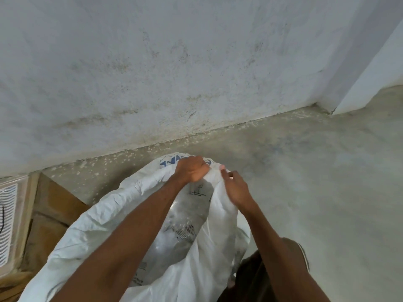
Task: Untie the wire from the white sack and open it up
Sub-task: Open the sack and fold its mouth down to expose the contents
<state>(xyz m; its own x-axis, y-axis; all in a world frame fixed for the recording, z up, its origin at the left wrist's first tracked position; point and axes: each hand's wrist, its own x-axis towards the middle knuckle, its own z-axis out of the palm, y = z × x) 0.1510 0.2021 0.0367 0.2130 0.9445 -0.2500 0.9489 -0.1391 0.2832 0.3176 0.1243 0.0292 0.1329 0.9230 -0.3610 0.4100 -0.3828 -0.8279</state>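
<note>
Beside the stained wall (152, 62), on the concrete floor (327, 171), both hands (192, 171) (236, 189) grip the far rim of the white sack (104, 227), already open; no wire is visible.

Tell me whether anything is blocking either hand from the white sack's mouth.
Nothing visible does. The left hand and right hand both already grip the bunched far edge of the white sack. No wire shows.

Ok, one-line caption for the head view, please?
Both hands, left hand and right hand, grip the bunched far rim of a crinkled white plastic sack on a concrete floor.
</note>
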